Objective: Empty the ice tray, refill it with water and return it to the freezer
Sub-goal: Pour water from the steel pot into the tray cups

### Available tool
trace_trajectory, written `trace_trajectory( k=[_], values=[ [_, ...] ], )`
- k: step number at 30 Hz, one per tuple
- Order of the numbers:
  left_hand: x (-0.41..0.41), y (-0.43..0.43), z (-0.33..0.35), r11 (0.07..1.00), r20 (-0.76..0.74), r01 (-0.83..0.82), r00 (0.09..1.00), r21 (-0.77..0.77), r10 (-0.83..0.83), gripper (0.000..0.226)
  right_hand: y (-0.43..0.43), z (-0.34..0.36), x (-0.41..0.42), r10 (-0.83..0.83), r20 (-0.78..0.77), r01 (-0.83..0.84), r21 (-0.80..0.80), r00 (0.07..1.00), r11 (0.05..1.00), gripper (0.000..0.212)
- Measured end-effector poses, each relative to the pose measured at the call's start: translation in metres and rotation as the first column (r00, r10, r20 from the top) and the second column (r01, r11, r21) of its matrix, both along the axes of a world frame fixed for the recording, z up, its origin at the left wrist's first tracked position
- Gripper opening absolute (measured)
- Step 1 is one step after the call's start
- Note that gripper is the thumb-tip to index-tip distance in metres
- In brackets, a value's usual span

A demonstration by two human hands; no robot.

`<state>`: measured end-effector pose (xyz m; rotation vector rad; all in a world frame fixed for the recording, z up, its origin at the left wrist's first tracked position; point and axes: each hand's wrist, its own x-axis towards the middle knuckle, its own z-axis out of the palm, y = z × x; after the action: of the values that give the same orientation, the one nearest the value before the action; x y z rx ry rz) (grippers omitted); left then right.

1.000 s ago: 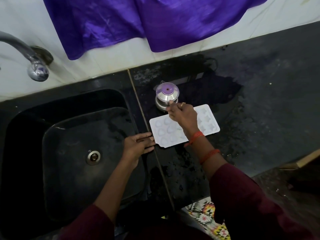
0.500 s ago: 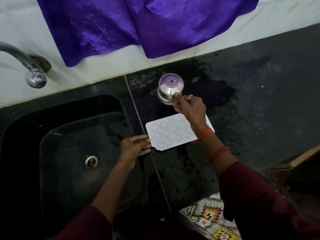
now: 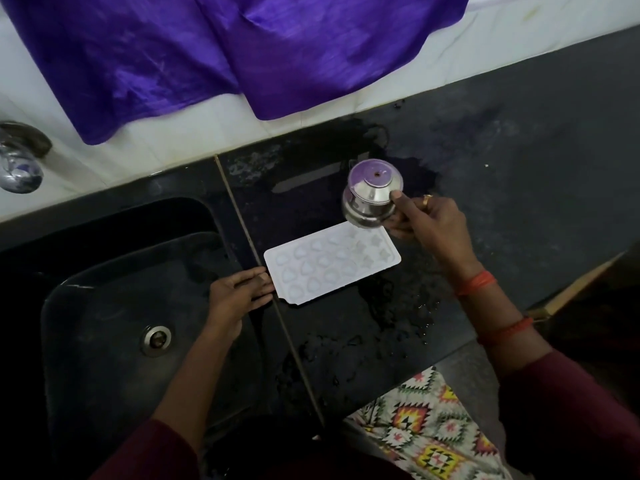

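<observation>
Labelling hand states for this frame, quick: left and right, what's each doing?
Left hand: open, straight fingers touching the ice tray at its left edge.
Right hand: closed around the steel pot.

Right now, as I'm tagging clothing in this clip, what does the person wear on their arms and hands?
Both arms have dark maroon sleeves, left sleeve and right sleeve, ending short of the wrists. Two orange-red thread bands circle the right forearm: a wrist band and an upper band. The right hand bears a gold-coloured ring. The left hand shows no jewellery.
</observation>
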<state>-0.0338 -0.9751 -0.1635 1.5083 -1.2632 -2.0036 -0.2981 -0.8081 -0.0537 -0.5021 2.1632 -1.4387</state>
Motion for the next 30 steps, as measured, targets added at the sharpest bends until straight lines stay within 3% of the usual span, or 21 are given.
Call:
trace_trajectory(
  k=[9, 14, 30],
  values=[
    [-0.004, 0.003, 0.000, 1.000, 0.007, 0.014, 1.000, -0.009, -0.014, 0.012, 0.041, 0.002, -0.022, 0.048, -0.058, -0.035, 0.207, 0.997, 0.978, 0.044],
    [-0.007, 0.007, 0.002, 1.000, -0.001, -0.013, 1.000, 0.009, 0.014, 0.015, 0.046, 0.010, -0.027, 0.132, -0.177, -0.065, 0.341, 0.975, 0.938, 0.040],
    [-0.003, 0.001, -0.001, 0.999, -0.009, -0.019, 1.000, 0.028, 0.019, 0.015, 0.030, 0.022, -0.043, 0.280, -0.270, -0.078, 0.576, 0.921, 0.813, 0.044]
  ],
)
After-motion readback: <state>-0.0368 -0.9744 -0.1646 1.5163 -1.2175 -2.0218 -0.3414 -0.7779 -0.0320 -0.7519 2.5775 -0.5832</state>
